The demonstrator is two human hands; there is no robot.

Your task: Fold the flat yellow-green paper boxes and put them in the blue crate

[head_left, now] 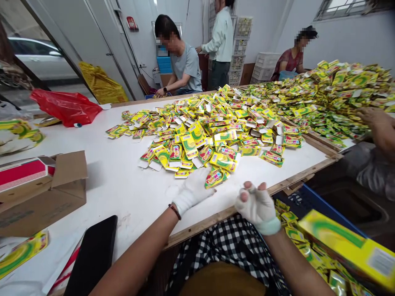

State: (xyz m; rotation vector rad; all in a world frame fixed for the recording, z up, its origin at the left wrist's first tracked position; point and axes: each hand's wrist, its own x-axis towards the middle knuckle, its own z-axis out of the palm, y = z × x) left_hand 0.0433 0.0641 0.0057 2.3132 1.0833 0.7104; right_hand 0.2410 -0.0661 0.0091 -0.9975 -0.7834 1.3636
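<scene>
My left hand (pixel 195 192), in a white fingerless glove with a beaded bracelet at the wrist, is at the near edge of a pile of small yellow-green candy boxes (pixel 197 133). Its fingers are closed around one small candy box (pixel 217 177), partly hiding its left side. My right hand (pixel 256 207), gloved the same way, is raised over the table's wooden edge, fingers loosely curled and apart, holding nothing. Lower right, a larger yellow box (pixel 345 248), blurred, appears above a blue crate (pixel 327 209) with several yellow packs inside.
On the left of the white table (pixel 123 176) are a cardboard box (pixel 46 205), a black phone (pixel 92 255) and a red plastic bag (pixel 66 107). A wooden strip (pixel 321 146) divides the piles. Several people work around the table; one person's hand (pixel 378 127) reaches in at right.
</scene>
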